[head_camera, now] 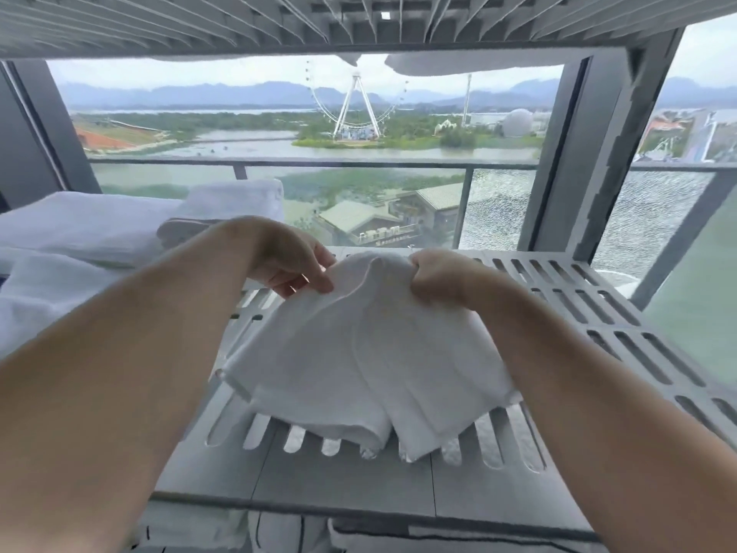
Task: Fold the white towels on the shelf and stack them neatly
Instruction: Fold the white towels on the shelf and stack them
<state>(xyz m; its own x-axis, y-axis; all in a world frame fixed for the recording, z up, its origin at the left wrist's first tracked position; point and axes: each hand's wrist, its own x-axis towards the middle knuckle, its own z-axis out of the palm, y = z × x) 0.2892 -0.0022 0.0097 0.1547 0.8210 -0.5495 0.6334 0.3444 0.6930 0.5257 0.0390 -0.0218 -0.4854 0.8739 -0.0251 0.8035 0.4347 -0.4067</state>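
1. In the head view we see the left hand (293,269) pinching the far edge of a white towel (359,353) between thumb and fingers.
2. The right hand (434,279) is curled into a fist round the same edge, just beside the left.
3. The towel spreads from the two hands toward us, and its near end lies in two bunched folds on the grey slotted shelf (598,313), close to the front rim.
4. At the left of the shelf we see a stack of folded towels (99,229), with another folded towel (235,201) behind it and a loose towel (40,297) nearer to us.
5. Above, white cloth (458,67) hangs under the edge of an upper shelf (239,25).
6. Beyond the shelf we see a window with a railing (319,163), water and a Ferris wheel (355,105).
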